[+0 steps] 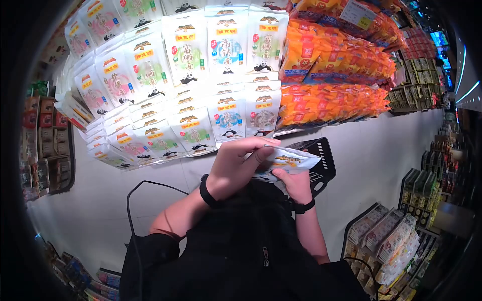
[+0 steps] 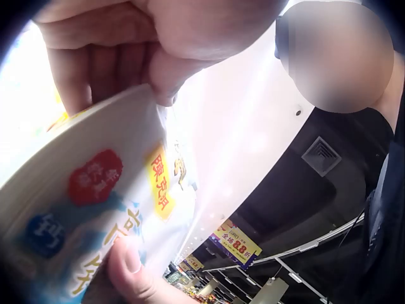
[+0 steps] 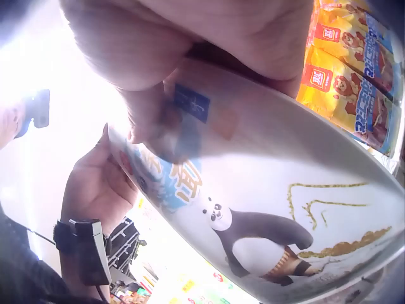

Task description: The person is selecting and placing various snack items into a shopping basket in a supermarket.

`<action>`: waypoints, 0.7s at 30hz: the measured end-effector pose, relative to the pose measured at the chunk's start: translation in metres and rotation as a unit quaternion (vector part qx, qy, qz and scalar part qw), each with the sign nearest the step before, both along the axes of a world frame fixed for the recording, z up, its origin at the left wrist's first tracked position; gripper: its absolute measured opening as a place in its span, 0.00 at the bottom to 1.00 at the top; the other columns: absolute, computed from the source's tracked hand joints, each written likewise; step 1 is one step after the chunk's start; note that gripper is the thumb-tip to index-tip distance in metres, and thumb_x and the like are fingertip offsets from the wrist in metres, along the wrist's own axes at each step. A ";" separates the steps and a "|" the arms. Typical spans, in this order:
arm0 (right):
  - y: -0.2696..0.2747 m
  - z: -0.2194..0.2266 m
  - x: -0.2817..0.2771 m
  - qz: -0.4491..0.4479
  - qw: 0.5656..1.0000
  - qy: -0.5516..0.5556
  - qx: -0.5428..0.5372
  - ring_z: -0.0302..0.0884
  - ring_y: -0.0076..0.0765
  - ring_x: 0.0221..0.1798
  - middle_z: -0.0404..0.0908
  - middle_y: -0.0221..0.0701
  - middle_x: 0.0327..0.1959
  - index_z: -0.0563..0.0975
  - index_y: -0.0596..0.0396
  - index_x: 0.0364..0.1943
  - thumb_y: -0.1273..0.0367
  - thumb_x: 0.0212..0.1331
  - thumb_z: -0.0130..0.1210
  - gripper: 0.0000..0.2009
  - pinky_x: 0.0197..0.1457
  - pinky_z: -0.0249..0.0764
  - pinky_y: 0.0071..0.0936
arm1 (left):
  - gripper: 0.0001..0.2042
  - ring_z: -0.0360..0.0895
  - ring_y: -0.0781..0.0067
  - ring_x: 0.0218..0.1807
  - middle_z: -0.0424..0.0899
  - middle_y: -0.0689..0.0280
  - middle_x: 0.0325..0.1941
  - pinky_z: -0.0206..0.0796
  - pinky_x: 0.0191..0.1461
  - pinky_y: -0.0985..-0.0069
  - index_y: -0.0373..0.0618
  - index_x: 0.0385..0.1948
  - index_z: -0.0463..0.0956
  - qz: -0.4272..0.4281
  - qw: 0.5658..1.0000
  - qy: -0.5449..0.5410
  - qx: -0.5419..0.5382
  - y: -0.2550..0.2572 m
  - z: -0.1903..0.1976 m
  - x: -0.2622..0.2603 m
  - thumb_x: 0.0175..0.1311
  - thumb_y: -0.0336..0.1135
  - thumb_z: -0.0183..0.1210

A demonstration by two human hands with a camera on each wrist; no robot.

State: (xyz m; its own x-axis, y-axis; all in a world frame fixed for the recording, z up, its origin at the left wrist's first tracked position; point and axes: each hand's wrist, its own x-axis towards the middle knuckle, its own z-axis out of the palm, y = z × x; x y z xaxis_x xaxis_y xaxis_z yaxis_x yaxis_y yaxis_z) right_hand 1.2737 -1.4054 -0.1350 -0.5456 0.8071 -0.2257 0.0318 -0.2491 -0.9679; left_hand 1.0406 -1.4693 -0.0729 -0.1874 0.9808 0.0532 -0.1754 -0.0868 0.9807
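A white pack with blue print (image 1: 293,159) is held in front of the body by both hands. The left hand (image 1: 241,163) grips one end; in the left wrist view the left hand's (image 2: 158,31) fingers and thumb lie round the pack's (image 2: 95,158) edge. The right hand (image 1: 295,184) holds the other end, its thumb on the printed face. In the right wrist view the right hand (image 3: 190,44) pinches the pack, whose panda picture (image 3: 253,240) shows, while the left hand (image 3: 101,183) is at the far edge.
Rows of white packs (image 1: 186,55) fill the shelf ahead, beside orange packs (image 1: 346,60) on the right. A black basket (image 1: 325,160) is just right of the hands. More stocked shelves stand at far left (image 1: 47,135) and lower right (image 1: 386,236).
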 end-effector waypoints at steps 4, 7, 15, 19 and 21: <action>0.000 -0.005 -0.004 -0.010 0.999 -0.039 0.014 0.86 0.29 0.55 0.90 0.37 0.54 0.81 0.66 0.58 0.74 0.66 0.74 0.20 0.62 0.82 0.30 | 0.09 0.89 0.69 0.59 0.93 0.56 0.58 0.80 0.64 0.70 0.35 0.53 0.88 0.012 1.000 0.021 -0.005 -0.011 -0.016 -0.012 0.79 0.26 0.63; -0.001 -0.017 -0.003 -0.026 0.998 -0.056 0.027 0.85 0.27 0.54 0.89 0.35 0.51 0.79 0.64 0.54 0.77 0.62 0.76 0.20 0.62 0.81 0.28 | 0.09 0.88 0.69 0.61 0.93 0.55 0.58 0.78 0.66 0.71 0.34 0.53 0.88 0.021 0.998 0.032 -0.044 -0.025 -0.024 -0.017 0.80 0.27 0.62; 0.022 -0.047 -0.034 -0.013 0.997 -0.065 0.049 0.86 0.31 0.58 0.89 0.37 0.58 0.81 0.68 0.61 0.78 0.67 0.70 0.20 0.67 0.79 0.31 | 0.15 0.86 0.76 0.48 0.91 0.64 0.42 0.77 0.57 0.75 0.34 0.43 0.86 0.163 0.970 0.091 -0.157 -0.070 -0.093 -0.055 0.86 0.37 0.56; 0.044 -0.076 -0.066 0.045 0.997 -0.032 0.060 0.85 0.29 0.59 0.89 0.36 0.58 0.80 0.67 0.62 0.77 0.66 0.72 0.22 0.67 0.79 0.30 | 0.16 0.87 0.70 0.46 0.91 0.60 0.42 0.77 0.55 0.71 0.35 0.43 0.84 0.114 0.952 0.124 -0.254 -0.104 -0.142 -0.070 0.86 0.40 0.53; 0.054 -0.081 -0.086 0.088 0.995 -0.019 0.049 0.84 0.29 0.60 0.88 0.36 0.59 0.79 0.67 0.64 0.77 0.66 0.72 0.23 0.68 0.78 0.31 | 0.16 0.87 0.64 0.44 0.90 0.56 0.40 0.76 0.53 0.68 0.36 0.44 0.84 0.114 0.946 0.126 -0.278 -0.121 -0.167 -0.069 0.85 0.41 0.54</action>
